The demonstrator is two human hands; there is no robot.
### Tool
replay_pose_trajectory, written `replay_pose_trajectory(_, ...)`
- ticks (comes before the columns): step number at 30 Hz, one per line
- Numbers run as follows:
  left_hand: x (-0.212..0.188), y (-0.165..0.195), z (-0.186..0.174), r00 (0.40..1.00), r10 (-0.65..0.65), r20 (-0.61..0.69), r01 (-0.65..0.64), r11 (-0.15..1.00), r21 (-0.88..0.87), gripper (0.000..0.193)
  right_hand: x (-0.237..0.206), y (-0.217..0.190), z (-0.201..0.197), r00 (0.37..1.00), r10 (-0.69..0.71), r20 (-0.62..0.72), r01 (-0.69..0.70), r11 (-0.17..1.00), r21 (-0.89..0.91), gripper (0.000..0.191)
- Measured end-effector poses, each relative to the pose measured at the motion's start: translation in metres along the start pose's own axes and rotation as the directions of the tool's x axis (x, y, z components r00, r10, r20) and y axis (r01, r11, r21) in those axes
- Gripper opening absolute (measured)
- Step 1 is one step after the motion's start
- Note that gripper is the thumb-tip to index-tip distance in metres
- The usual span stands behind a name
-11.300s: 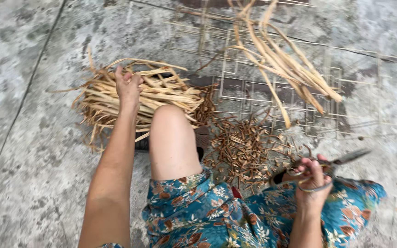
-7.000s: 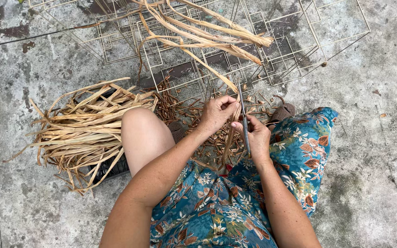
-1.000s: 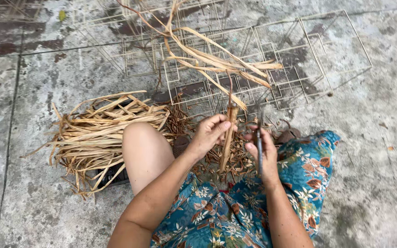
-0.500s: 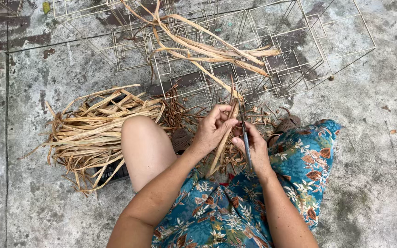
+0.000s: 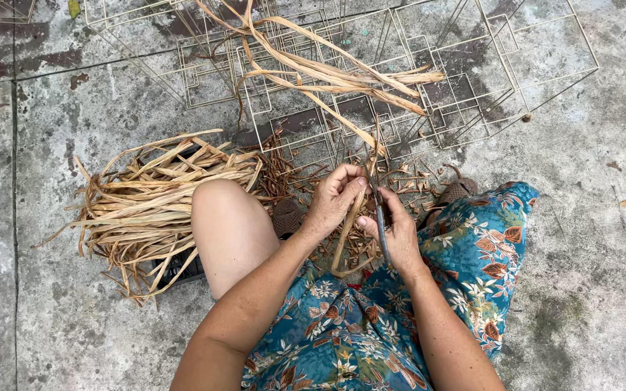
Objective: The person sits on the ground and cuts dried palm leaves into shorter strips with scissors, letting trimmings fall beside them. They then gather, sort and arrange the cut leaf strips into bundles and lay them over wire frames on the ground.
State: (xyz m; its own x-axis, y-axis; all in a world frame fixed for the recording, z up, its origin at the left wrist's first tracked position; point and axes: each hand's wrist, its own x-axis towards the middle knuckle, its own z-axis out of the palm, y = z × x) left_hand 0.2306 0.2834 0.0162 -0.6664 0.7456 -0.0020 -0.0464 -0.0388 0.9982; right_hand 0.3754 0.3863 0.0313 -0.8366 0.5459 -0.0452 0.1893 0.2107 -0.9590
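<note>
Above the flowered skirt, the left hand pinches a dried leaf strip while the right hand is closed around a thin blade beside it. Left lies a leaf pile; beyond, wire frames on the concrete floor.

Everything's sitting straight on a grey, stained concrete floor with seams running between the slabs. A big loose heap of dried straw-coloured strips is lying on the left side. Flat wire grid frames are lying across the top, with a few long dried strips draping over them. A scatter of small brown trimmings is piling up in the middle, just beside the heap, and a lone green leaf is resting near the top edge.
</note>
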Motion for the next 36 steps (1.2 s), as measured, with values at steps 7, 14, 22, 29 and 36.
replay_pose_trajectory(7, 0.001, -0.003, 0.004, 1.0, -0.018, 0.004, 0.018, 0.999, -0.045, 0.017, -0.006, -0.009, 0.003, 0.993, 0.008, -0.115, -0.009, 1.0, -0.01, 0.054)
replay_pose_trajectory(14, 0.005, -0.001, 0.0, 0.999, -0.036, 0.016, 0.035, 0.997, 0.062, 0.017, -0.005, 0.004, 0.007, 0.985, 0.14, -0.102, -0.126, 0.983, 0.133, 0.039)
replay_pose_trajectory(22, 0.003, 0.01, -0.011, 0.99, -0.14, 0.009, 0.14, 0.99, 0.001, 0.018, 0.012, 0.028, 0.001, 0.979, 0.114, -0.168, -0.052, 0.94, 0.337, 0.042)
replay_pose_trajectory(29, 0.0, 0.018, -0.028, 0.998, -0.047, -0.044, 0.04, 0.987, -0.154, 0.02, 0.023, 0.043, -0.008, 0.942, 0.263, -0.206, -0.294, 0.945, -0.14, 0.069)
replay_pose_trajectory(36, -0.003, 0.027, -0.033, 0.997, -0.043, -0.063, 0.029, 0.977, -0.211, 0.02, 0.032, 0.04, -0.03, 0.909, 0.349, -0.228, -0.413, 0.688, -0.596, 0.084)
